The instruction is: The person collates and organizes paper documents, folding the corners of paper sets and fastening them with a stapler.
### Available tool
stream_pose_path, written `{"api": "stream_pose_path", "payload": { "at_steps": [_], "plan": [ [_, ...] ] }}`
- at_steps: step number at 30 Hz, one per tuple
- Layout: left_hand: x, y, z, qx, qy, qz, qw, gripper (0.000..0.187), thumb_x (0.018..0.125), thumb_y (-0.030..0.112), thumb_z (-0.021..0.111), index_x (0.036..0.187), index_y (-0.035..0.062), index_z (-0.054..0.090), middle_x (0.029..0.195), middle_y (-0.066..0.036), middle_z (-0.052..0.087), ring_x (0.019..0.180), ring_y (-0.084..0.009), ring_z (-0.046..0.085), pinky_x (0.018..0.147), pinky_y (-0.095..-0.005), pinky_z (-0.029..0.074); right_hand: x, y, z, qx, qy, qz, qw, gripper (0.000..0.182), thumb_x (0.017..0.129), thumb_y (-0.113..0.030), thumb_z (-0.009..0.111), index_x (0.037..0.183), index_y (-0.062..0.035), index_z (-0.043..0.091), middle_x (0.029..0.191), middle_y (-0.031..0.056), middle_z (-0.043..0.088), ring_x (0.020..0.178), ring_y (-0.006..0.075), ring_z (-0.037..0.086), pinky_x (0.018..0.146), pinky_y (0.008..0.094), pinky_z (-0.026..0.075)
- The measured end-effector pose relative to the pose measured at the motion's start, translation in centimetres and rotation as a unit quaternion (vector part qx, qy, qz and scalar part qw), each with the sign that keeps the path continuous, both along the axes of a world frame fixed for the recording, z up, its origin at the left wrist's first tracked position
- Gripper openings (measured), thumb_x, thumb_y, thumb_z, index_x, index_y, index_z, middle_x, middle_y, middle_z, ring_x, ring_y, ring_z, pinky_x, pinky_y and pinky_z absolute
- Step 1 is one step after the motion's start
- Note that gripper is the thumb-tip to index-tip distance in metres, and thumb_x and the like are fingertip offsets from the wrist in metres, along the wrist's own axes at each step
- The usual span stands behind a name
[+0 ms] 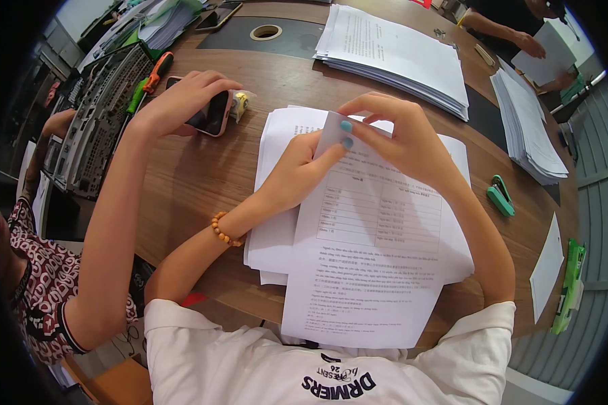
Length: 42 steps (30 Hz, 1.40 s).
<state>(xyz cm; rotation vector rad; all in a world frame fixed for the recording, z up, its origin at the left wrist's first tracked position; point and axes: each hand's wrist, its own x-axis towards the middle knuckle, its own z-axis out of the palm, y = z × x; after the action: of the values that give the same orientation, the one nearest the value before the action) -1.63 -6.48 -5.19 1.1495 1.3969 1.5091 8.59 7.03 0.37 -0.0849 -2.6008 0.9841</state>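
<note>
A printed sheet (368, 283) with a table and lines of text hangs over the near edge of the desk, toward my white shirt. My left hand (296, 172), with a beaded bracelet at the wrist, grips the sheet near its upper left corner. Closed at the same corner, my right hand (398, 131) pinches the sheet between thumb and fingers. The two thumbs, with blue nails, are close together on the paper. Beneath my hands lie loose white papers (270, 219), partly covered by the sheet. A green stapler (500, 196) sits to the right of my right forearm.
At left, a co-worker's hand (186, 101) rests by a phone (213, 115), beside a metal computer chassis (101, 121) and screwdrivers (159, 72). Paper stacks (392, 57) (527, 128) stand ahead and right. Tape (266, 32) lies at the back. Another person's hand (530, 45) is at the far right.
</note>
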Motion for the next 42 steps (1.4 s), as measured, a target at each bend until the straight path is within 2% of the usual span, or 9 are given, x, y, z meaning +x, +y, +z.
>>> {"api": "stream_pose_path", "payload": {
  "at_steps": [15,20,24,29,32,34,37,40,42],
  "plan": [
    [0.3,0.0,0.3,-0.024,0.021,0.017,0.999,0.028,0.087,0.023,0.049,0.082,-0.0045,0.057,0.064,0.001,0.053,0.059,-0.0035,0.044,0.051,-0.0199,0.036,-0.5,0.7,0.1,-0.08,-0.01,0.007,0.997,0.01,0.075,-0.006,0.055,0.081,0.0002,0.062,0.071,0.0084,0.061,0.067,0.0137,0.058,0.062,0.0258,0.047],
    [0.5,0.0,0.5,-0.009,0.04,0.019,0.999,0.029,0.087,0.021,0.049,0.081,-0.0061,0.056,0.062,0.002,0.051,0.059,-0.0019,0.042,0.051,-0.0198,0.035,2.0,2.7,2.0,0.009,-0.012,-0.013,1.0,0.024,0.078,-0.007,0.057,0.102,-0.0031,0.056,0.097,0.005,0.058,0.085,0.0136,0.055,0.074,0.0261,0.045],
    [0.9,-0.3,0.8,-0.025,0.031,0.034,0.999,0.029,0.087,0.021,0.048,0.079,-0.0064,0.056,0.061,0.003,0.05,0.058,-0.0017,0.04,0.049,-0.0197,0.034,11.4,11.9,5.2,0.18,-0.23,-0.121,0.949,0.04,0.071,-0.017,0.066,0.106,-0.0025,0.053,0.1,0.0087,0.056,0.09,0.0176,0.052,0.076,0.029,0.043],
    [0.2,-0.2,0.1,-0.043,0.063,0.01,0.997,0.029,0.088,0.02,0.048,0.08,-0.0065,0.056,0.059,0.002,0.05,0.056,-0.0024,0.04,0.048,-0.0195,0.033,22.6,14.8,-0.1,0.148,-0.457,-0.205,0.853,0.058,0.063,-0.028,0.074,0.107,-0.0007,0.047,0.101,0.0137,0.051,0.083,0.0223,0.05,0.074,0.03,0.041],
    [0.4,-0.3,0.0,-0.027,0.069,0.014,0.997,0.029,0.088,0.021,0.048,0.083,-0.0061,0.056,0.059,0.003,0.05,0.055,-0.0027,0.039,0.047,-0.0192,0.032,23.5,13.9,-1.1,0.154,-0.411,-0.257,0.861,0.045,0.069,-0.019,0.07,0.104,-0.001,0.048,0.099,0.013,0.051,0.085,0.0199,0.049,0.075,0.0311,0.041],
    [0.4,-0.1,-0.2,0.035,0.08,0.017,0.996,0.027,0.088,0.019,0.048,0.086,-0.0062,0.056,0.058,0.002,0.051,0.055,-0.0024,0.04,0.048,-0.0196,0.033,22.5,13.3,0.5,-0.065,-0.361,-0.342,0.865,0.035,0.074,-0.006,0.061,0.106,-0.0016,0.047,0.094,0.0085,0.051,0.082,0.0171,0.05,0.073,0.0315,0.042],
    [0.6,-0.5,0.6,0.001,0.147,0.003,0.989,0.018,0.084,0.012,0.051,0.089,-0.0035,0.058,0.059,-0.002,0.055,0.051,-0.0052,0.047,0.046,-0.021,0.038,19.0,11.7,3.5,-0.072,-0.17,-0.185,0.965,0.037,0.073,0.002,0.056,0.109,-0.0026,0.046,0.088,0.004,0.051,0.078,0.0134,0.052,0.067,0.0294,0.043],
    [1.1,-0.4,-0.5,0.245,0.446,-0.008,0.861,0.017,0.076,0.006,0.055,0.091,0.0005,0.059,0.063,-0.006,0.06,0.049,-0.0105,0.054,0.044,-0.0225,0.042,14.3,8.3,7.5,0.066,-0.073,-0.092,0.991,0.042,0.066,0.004,0.058,0.107,-0.0025,0.049,0.085,0.0027,0.052,0.075,0.0126,0.055,0.065,0.0254,0.043],
    [1.6,-0.5,-0.2,0.266,0.471,-0.017,0.841,0.018,0.073,0.005,0.057,0.09,0.0007,0.06,0.064,-0.008,0.061,0.049,-0.0132,0.056,0.043,-0.0227,0.043,12.5,5.4,10.4,0.204,-0.143,-0.013,0.968,0.044,0.059,0.001,0.062,0.101,-0.002,0.052,0.087,0.0048,0.055,0.082,0.0132,0.055,0.07,0.0234,0.042]
  ]
}}
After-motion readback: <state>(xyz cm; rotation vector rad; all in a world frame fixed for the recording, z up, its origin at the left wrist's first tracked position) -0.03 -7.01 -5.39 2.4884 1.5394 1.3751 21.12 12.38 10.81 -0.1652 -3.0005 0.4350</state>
